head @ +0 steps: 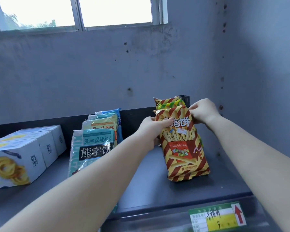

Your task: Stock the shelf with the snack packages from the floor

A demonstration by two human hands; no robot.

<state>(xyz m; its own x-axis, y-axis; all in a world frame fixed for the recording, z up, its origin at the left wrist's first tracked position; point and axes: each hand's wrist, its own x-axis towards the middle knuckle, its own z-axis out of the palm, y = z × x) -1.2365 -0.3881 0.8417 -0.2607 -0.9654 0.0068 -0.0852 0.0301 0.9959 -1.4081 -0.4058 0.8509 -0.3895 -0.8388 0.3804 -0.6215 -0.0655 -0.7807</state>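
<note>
Your left hand [150, 129] pinches upper left edge of red-striped snack bag [182, 144], thumb across its front; your right hand [202, 110] pinches its top right corner. Bag stands upright on dark shelf [157, 181] at 1 o'clock, front of row, green-striped bag [170, 103] right behind. Teal biscuit bags [92, 144] at 10 o'clock, white cookie boxes [15, 158] at 9 o'clock. Price label [218, 216] on shelf lip, 5 o'clock

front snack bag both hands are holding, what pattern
Red-brown and yellow diagonal stripes on the front snack bag, clearest in the head view.
</note>
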